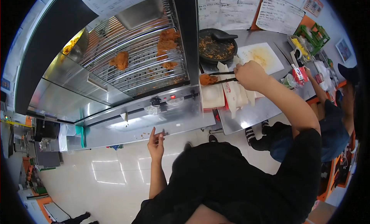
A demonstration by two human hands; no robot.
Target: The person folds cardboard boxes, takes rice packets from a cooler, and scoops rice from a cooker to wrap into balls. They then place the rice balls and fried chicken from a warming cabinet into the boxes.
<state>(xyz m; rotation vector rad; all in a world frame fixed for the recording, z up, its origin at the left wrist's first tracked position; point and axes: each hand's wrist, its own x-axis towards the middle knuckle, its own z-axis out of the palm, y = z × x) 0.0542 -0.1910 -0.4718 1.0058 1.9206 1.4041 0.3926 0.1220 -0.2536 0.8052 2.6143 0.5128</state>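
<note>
My right hand [250,75] is closed around a pair of black tongs [227,79]. Their tips grip a piece of fried chicken [208,79], held at the edge of an open food box [212,97] with something white in it. Under and beside the tongs lie white paper wrappers [233,94] with red print. My left hand [156,145] hangs at the front edge of the steel counter [127,128], fingers apart, with nothing in it. Small crumbs lie on the counter near it.
To the left stands a heated display cabinet [111,102] with more fried chicken [120,60] on its wire rack. Behind the wrappers are a dark stone mortar [216,46] and a stained white cutting board [273,56]. A co-worker [327,120] at the right reaches toward a red carton [300,75].
</note>
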